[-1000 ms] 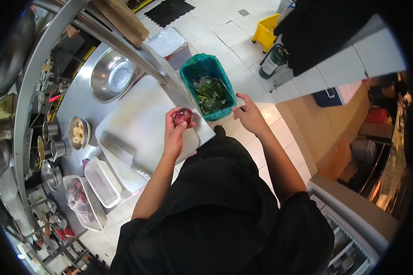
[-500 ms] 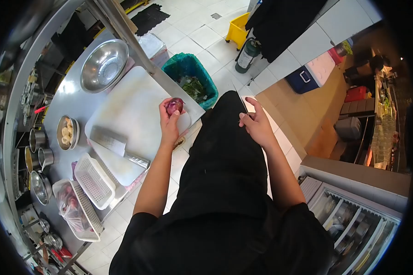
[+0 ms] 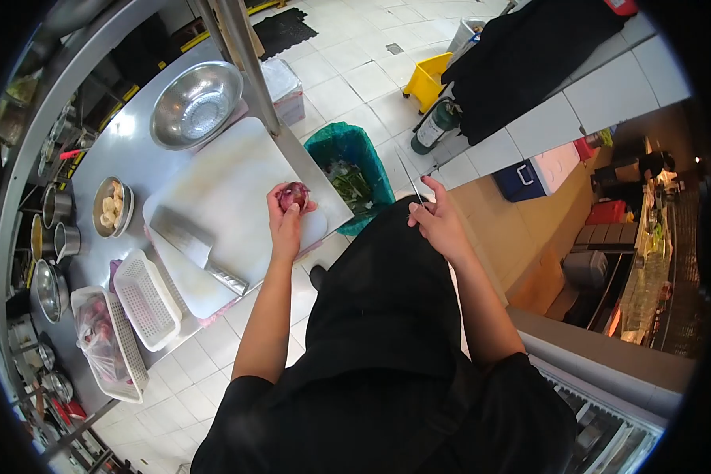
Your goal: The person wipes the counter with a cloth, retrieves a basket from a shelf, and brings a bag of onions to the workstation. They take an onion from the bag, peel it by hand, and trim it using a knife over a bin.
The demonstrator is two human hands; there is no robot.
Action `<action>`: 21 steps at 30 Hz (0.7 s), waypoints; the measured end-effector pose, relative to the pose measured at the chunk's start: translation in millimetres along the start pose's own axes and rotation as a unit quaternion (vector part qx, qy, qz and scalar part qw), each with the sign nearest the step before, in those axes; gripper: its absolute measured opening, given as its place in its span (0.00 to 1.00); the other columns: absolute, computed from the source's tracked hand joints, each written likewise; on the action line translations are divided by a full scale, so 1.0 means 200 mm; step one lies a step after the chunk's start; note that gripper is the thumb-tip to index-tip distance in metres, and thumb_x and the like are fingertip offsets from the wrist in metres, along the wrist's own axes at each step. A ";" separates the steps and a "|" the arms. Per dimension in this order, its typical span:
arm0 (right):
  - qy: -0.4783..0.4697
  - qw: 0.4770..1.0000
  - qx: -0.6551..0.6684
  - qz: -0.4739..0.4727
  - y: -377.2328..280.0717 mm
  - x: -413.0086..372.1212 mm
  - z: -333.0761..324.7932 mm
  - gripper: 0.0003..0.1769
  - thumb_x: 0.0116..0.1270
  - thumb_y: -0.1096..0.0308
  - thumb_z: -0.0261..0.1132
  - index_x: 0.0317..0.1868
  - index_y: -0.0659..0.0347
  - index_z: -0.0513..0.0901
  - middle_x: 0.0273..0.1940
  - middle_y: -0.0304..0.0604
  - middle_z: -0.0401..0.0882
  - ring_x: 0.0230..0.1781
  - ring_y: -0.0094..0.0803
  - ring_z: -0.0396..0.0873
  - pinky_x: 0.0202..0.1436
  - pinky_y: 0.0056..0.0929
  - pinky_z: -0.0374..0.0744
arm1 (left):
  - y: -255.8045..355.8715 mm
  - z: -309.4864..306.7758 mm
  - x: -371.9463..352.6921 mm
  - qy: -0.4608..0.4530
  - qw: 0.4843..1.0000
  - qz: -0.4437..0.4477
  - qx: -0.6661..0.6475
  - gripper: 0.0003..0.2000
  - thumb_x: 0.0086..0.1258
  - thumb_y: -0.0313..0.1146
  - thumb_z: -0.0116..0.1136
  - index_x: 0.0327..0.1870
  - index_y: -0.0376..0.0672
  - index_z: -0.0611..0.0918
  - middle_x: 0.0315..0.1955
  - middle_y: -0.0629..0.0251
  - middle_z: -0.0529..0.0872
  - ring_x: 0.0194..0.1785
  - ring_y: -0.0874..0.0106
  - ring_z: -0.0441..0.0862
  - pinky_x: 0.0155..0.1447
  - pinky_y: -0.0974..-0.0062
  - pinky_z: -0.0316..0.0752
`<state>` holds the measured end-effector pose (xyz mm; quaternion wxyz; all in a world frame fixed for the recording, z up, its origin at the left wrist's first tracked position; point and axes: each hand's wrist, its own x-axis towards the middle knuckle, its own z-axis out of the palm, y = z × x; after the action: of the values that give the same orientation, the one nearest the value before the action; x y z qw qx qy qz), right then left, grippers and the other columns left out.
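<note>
A red onion [image 3: 294,196] is held in my left hand [image 3: 284,227], over the near right side of the white cutting board [image 3: 237,186]. In my right hand [image 3: 441,224] is a thin knife [image 3: 410,178], its narrow blade pointing up and away; the handle is mostly hidden by my fingers. My right index finger is stretched out while the others curl round the knife. The onion and the blade are well apart. A wide cleaver [image 3: 185,235] lies on the board, its metal handle toward me. Beyond my knees stands a bin with a green liner [image 3: 381,180], greens inside.
On the steel table [image 3: 122,170] stand a large metal bowl [image 3: 183,107], a small bowl of pale peeled pieces [image 3: 104,223], a white basket [image 3: 146,296] and another basket holding bagged onions [image 3: 103,336]. A fire extinguisher [image 3: 434,130] and yellow bucket [image 3: 426,83] stand on the floor.
The view has turned and shifted, so the bin shows further right. My left hand still has the onion and my right hand the knife; their grips look about the same.
</note>
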<state>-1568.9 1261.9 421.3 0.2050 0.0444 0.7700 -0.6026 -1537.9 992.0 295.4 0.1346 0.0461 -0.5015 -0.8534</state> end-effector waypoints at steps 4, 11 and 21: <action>-0.028 0.999 0.021 0.002 0.04 0.15 -0.11 0.32 0.64 0.74 0.55 0.67 0.63 0.55 0.27 0.41 0.78 0.20 0.20 0.67 0.25 0.18 0.67 | 0.01 -0.01 0.00 0.015 1.000 -0.001 0.011 0.21 0.67 0.32 0.49 0.60 0.42 0.63 0.46 0.57 0.74 0.41 0.67 0.78 0.51 0.64 0.76; -0.128 0.991 0.003 -0.025 -0.03 0.52 -0.31 0.26 0.62 0.79 0.50 0.61 0.64 0.56 0.32 0.48 0.79 0.22 0.21 0.68 0.25 0.19 0.69 | 0.01 0.02 -0.01 0.108 0.994 0.027 0.003 0.20 0.67 0.36 0.50 0.58 0.41 0.66 0.40 0.58 0.77 0.35 0.67 0.79 0.42 0.67 0.80; -0.171 0.985 -0.005 -0.012 -0.01 0.70 -0.46 0.25 0.61 0.78 0.50 0.60 0.64 0.57 0.36 0.50 0.80 0.23 0.21 0.67 0.28 0.19 0.71 | 0.02 0.07 -0.01 0.175 0.982 0.017 0.066 0.18 0.68 0.35 0.45 0.57 0.39 0.67 0.39 0.58 0.77 0.34 0.69 0.78 0.38 0.69 0.80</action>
<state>-1721.3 1323.1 387.8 0.3268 -0.0691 0.7269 -0.6001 -1537.8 1002.7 304.8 0.2318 0.1945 -0.5261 -0.7948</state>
